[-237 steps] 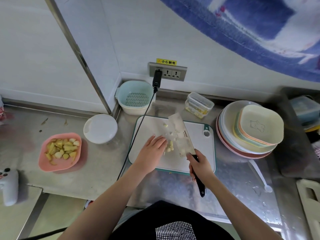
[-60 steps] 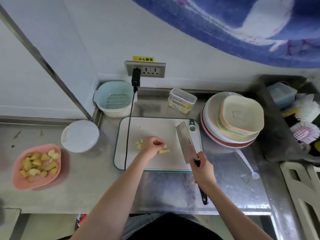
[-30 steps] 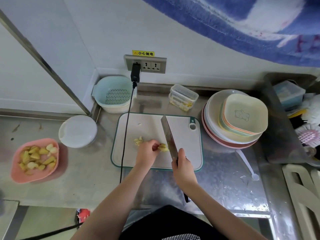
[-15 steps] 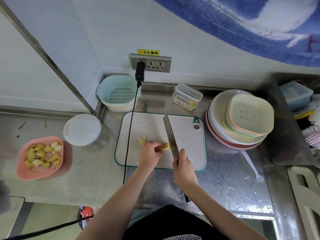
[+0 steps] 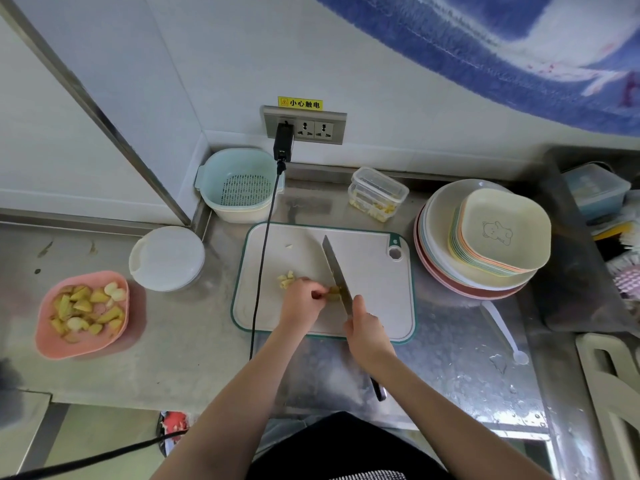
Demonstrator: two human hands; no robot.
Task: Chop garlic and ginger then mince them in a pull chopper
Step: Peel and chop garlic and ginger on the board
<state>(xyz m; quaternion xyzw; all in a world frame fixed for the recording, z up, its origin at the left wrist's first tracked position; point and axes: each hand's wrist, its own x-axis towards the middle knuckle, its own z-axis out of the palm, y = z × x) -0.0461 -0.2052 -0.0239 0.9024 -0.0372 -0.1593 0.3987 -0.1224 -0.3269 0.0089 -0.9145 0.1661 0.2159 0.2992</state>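
Knife (image 5: 337, 275) on edge over cutting board (image 5: 374, 271), tip pointing away and slightly left. Right hand (image 5: 367, 329) grips its handle; left hand (image 5: 301, 301) curled, pinching ginger piece (image 5: 333, 292) against the blade.

One readable sign on my feed

I read 小心触电 with a warning triangle on the yellow rectangular sticker (image 5: 300, 103), just above the grey metal wall socket plate (image 5: 304, 125).

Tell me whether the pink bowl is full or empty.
Partly full: the pink bowl holds yellow chunks across its bottom, well below the rim.
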